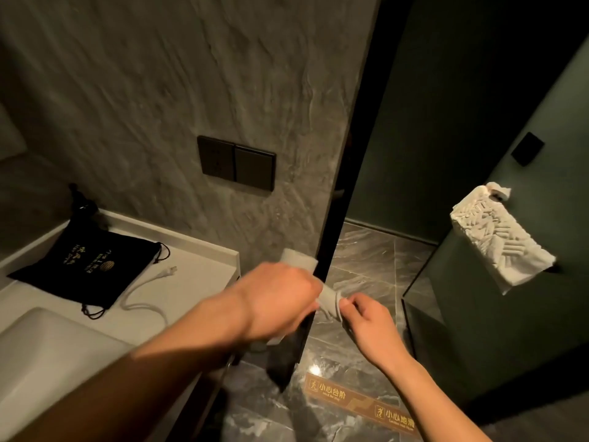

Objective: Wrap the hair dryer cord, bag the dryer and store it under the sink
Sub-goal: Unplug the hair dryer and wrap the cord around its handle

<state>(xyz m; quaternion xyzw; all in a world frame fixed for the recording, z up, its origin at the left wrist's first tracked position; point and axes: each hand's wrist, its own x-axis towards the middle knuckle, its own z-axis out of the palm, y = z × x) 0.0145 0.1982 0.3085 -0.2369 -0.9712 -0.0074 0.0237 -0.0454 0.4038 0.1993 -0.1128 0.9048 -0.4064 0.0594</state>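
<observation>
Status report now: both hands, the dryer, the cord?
Left hand grips dryer; right hand pinches cord at handle. Plug lies on counter beside bag. Nothing blocking.

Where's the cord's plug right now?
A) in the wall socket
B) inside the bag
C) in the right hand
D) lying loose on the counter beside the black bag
D: the plug lies on the white counter just right of the black bag, apart from the wall socket.
</observation>
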